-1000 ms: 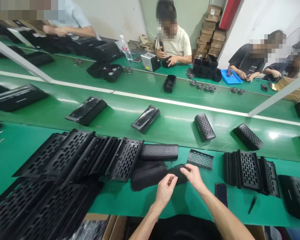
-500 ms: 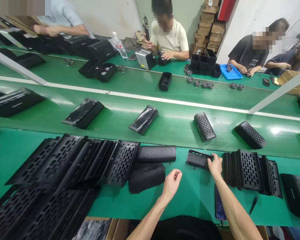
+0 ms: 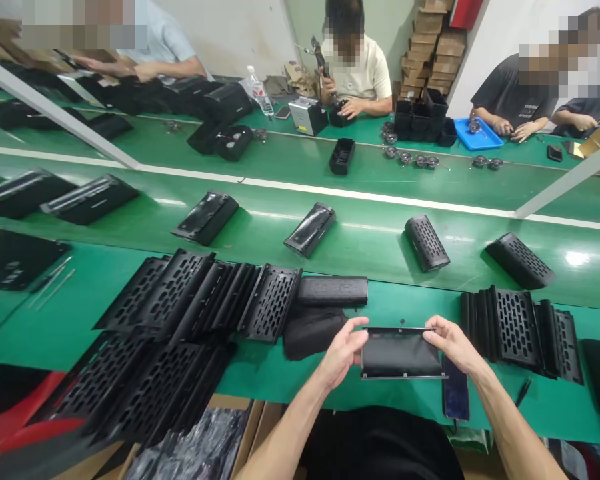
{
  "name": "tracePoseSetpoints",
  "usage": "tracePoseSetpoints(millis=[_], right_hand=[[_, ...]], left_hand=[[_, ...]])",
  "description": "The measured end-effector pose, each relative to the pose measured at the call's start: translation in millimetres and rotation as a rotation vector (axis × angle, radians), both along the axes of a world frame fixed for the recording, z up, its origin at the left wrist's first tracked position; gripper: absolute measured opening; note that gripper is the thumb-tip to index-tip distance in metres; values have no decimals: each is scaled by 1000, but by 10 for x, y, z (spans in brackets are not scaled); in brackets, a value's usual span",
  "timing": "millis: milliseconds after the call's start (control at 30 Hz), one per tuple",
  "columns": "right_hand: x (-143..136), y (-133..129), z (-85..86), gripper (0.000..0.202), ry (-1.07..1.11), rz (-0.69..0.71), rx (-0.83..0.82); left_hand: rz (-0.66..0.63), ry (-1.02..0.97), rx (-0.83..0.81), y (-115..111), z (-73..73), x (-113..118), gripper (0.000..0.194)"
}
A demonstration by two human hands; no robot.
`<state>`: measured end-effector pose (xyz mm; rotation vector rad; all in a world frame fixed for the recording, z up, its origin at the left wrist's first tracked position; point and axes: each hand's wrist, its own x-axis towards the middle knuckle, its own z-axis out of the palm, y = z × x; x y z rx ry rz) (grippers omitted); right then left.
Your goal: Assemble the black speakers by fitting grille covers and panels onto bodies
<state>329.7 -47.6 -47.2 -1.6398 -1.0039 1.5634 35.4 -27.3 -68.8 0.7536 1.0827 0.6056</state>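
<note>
Between both hands is a black speaker grille (image 3: 401, 355), held level above the green table, its smooth hollow side facing me. My left hand (image 3: 343, 353) grips its left end, and my right hand (image 3: 450, 342) has hold of its upper right corner. Left of my left hand lie a folded black cloth (image 3: 313, 331) and, behind it, a cloth-covered black grille (image 3: 333, 291). A row of slotted black grilles (image 3: 516, 327) stands to the right of my right hand. Below that hand a phone (image 3: 455, 390) rests on the table.
Stacks of slotted grilles (image 3: 180, 300) cover the left side of the table. Black speaker housings (image 3: 427, 242) sit spaced along the green conveyor (image 3: 370, 247). A black pen (image 3: 523, 391) lies at right. Several people work across the belt, near a blue tray (image 3: 477, 135).
The grille has come up off the table and toward me. My left hand, holding nothing before, now grips its left end. The view has shifted left.
</note>
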Motion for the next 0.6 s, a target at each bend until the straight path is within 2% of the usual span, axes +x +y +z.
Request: tracePoseSetpoints(millis=[100, 267, 600], right_hand=[[-186, -84, 92, 48, 77, 5, -14], [-420, -221, 96, 54, 195, -106, -68], [-525, -320, 167, 52, 180, -105, -43]], left_hand=[[8, 4, 83, -37, 116, -39, 50], [73, 23, 132, -156, 161, -133, 42], [134, -8, 105, -249, 264, -202, 44]])
